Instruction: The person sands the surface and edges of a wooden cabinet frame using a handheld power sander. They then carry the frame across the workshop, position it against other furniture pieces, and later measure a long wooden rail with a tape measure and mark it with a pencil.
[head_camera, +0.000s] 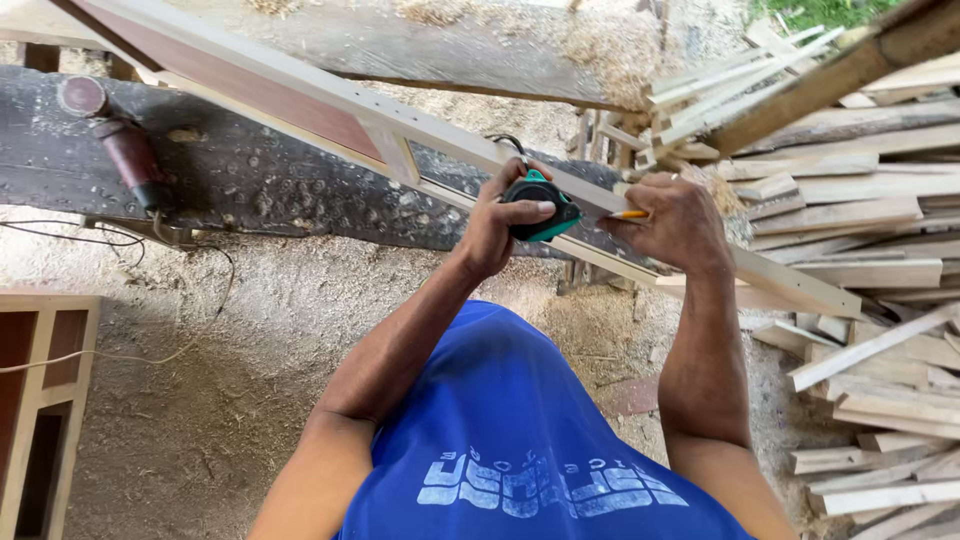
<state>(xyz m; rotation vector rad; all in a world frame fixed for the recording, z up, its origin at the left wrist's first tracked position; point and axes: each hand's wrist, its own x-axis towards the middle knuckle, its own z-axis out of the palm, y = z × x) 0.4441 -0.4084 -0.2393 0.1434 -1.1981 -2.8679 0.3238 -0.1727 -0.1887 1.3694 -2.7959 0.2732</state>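
Head view – my left hand (497, 228) raised, fingers gripping black-and-teal tape measure (541, 205) on pale wooden frame (400, 140); right hand (676, 222) fingers pinching orange pencil (630, 214) against it.

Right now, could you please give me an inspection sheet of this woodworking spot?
Surface: dark rough slab strewn with sawdust, carrying the frame.
Job's things: long pale wooden frame lying slantwise; green and black tape measure held against it; orange pencil tip on the rail.
Clutter: heap of wood offcuts at right; sawdust on the ground.
Grips: left hand closed on the tape measure; right hand closed on the pencil.
Cables: thin cord trailing over the ground at left.
Surroundings: reddish power tool on the slab; wooden cabinet at lower left; big log behind.
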